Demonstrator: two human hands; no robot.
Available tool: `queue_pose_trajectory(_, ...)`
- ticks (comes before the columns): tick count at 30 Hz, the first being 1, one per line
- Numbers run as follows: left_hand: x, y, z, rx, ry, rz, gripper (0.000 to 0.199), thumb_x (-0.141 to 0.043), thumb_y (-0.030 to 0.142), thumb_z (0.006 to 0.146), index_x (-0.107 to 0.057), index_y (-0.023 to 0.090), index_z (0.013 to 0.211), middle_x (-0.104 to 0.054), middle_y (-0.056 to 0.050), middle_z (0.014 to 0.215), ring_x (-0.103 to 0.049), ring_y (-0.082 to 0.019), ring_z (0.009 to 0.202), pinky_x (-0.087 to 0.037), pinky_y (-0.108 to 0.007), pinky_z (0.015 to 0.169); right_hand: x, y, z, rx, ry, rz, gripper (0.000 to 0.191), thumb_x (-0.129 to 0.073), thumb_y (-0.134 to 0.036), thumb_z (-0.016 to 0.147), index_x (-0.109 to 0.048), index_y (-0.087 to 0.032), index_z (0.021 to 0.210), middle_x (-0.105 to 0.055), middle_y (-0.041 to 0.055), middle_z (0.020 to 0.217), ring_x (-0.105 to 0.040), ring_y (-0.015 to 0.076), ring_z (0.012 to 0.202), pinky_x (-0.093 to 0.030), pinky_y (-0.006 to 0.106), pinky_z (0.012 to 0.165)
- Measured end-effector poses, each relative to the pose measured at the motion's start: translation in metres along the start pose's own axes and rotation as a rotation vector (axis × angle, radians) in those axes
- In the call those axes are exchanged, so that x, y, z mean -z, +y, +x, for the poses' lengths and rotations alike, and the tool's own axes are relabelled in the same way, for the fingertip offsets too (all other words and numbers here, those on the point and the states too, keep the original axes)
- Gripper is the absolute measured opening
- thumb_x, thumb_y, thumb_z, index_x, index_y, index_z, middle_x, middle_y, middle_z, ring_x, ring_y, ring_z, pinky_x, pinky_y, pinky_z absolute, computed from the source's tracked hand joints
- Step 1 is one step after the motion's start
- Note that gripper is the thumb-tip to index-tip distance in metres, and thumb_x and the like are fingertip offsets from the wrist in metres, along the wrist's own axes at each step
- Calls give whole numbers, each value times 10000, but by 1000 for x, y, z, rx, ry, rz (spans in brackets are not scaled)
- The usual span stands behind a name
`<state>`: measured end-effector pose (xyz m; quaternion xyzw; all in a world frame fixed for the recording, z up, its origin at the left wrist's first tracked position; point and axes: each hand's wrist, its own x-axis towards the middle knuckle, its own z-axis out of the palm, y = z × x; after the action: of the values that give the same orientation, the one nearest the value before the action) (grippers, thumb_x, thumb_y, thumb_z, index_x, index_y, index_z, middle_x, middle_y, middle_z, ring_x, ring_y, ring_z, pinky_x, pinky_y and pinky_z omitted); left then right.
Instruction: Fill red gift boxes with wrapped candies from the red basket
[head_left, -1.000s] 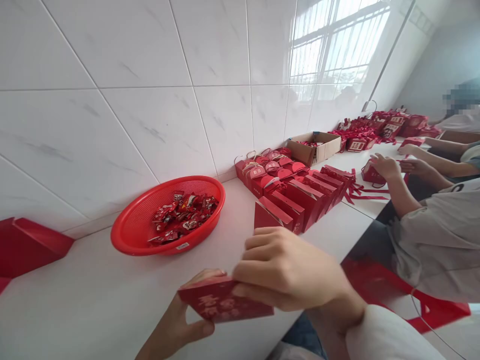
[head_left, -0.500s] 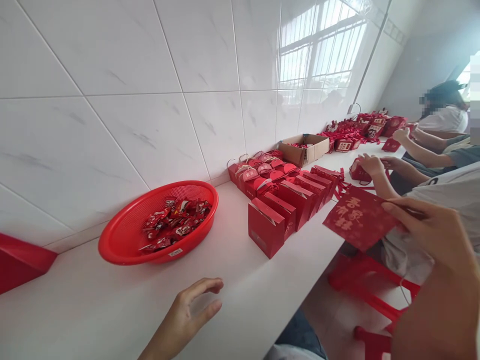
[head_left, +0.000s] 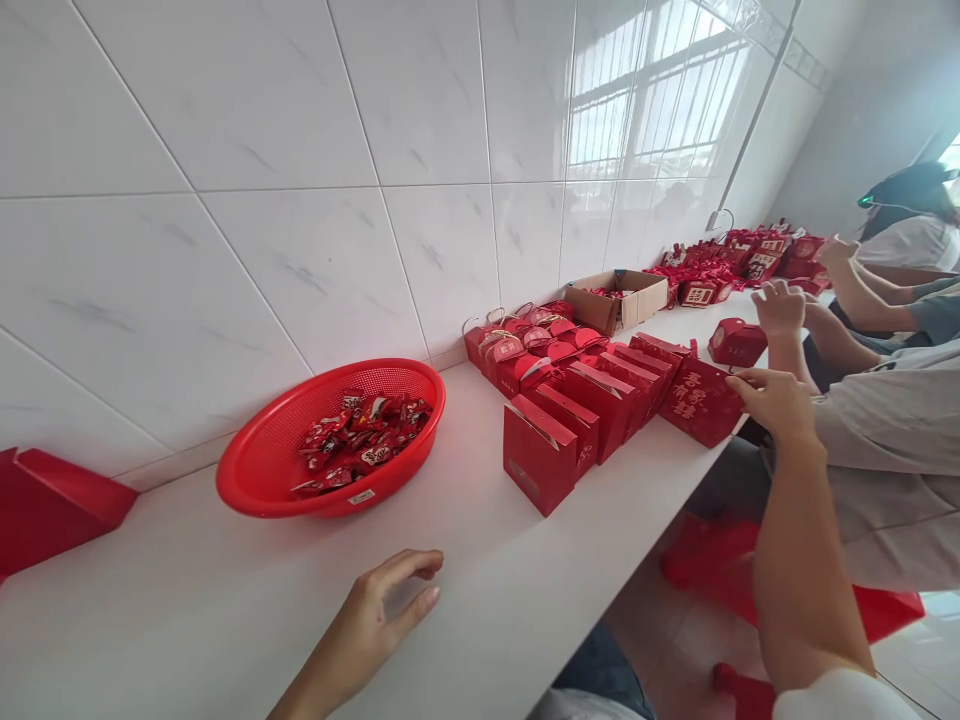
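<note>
My right hand (head_left: 776,400) is stretched forward along the table edge and pinches a red paper gift box (head_left: 701,402) with gold characters on its face by its right side. That box is beside the far end of a row of standing red gift boxes (head_left: 541,455). Over the white table my left hand (head_left: 382,610) holds nothing; its thumb and fingers are curved and apart. Beyond it lies a red plastic basket (head_left: 251,490) with small red wrapped packets (head_left: 367,440) inside.
Against the tiled wall stand filled red boxes with cord handles (head_left: 510,350) and a cardboard box (head_left: 641,300). More red boxes (head_left: 757,262) are heaped farther along. Co-workers' hands (head_left: 780,305) are at the right. A red stool (head_left: 720,560) stands below the table edge.
My right hand has carried the gold-lettered box forward and down, close to the row on the table. My left hand has hardly moved. A co-worker's hand has lifted off a red box.
</note>
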<state>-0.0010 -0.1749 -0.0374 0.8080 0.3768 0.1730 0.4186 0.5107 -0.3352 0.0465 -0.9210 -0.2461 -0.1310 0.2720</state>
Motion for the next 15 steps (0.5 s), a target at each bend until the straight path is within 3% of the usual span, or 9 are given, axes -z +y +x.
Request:
queue_pose_trajectory(2, 0, 1, 0, 7, -4, -2, 357, -700, 491, 819, -780, 290, 1103, -760, -74, 1118, -714, -281, 1063, -583, -362, 957, -1, -2, 2, -68, -55, 19, 257, -622, -277, 858, -776, -131, 1003, -717, 149, 875, -566, 247, 781, -348, 339, 713)
queue_pose_trajectory(9, 0, 2, 2, 2, -8, -14, 324, -711, 457, 809, -788, 286, 1072, -767, -69, 1088, -723, -277, 1034, -587, -360, 942, -2, -1, -1, -79, -48, 81, 281, -643, -299, 836, -753, -128, 1030, -716, 158, 947, -580, 251, 813, -366, 349, 747)
queue_pose_trajectory(13, -1, 4, 1, -28, 3, -32, 262, -707, 407, 817, -793, 277, 1028, -774, -57, 1045, -728, -259, 990, -595, -328, 894, -2, -12, -14, -146, 119, 122, 353, -642, -311, 829, -730, -106, 1103, -708, 209, 1083, -623, 305, 938, -403, 384, 772)
queue_pose_trajectory(15, -1, 6, 1, -28, -9, -31, 249, -684, 383, 835, -785, 260, 1026, -771, -58, 1037, -722, -246, 983, -585, -317, 892, 0, -21, -28, -156, 233, 263, 354, -647, -345, 809, -738, -130, 1075, -713, 195, 1025, -648, 295, 843, -433, 393, 717)
